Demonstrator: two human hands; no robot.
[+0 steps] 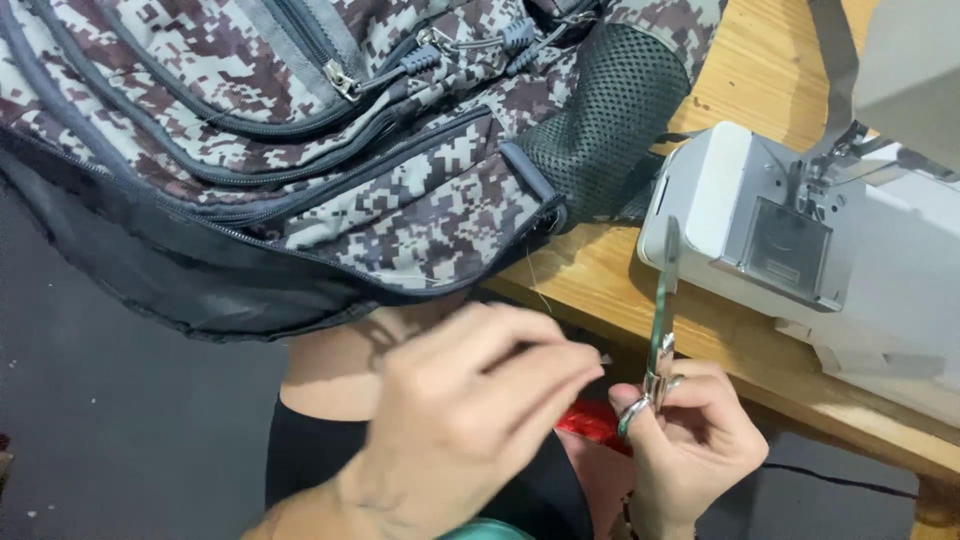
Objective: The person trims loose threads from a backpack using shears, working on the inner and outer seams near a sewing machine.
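A camouflage backpack (300,130) with dark zips and a black mesh side pocket (605,120) lies over the wooden table's edge and hangs toward me. Just under its lower seam, my left hand (470,410) pinches something thin between thumb and fingertips, apparently a thread; it is too fine to make out. To its right, my right hand (690,440) grips small metal thread snips (662,320), blades pointing up in front of the sewing machine.
A white sewing machine (830,250) stands on the wooden table (600,270) at the right, its needle area (815,170) close to the snips. A red object (592,420) lies between my hands. A dark floor (100,420) shows at left.
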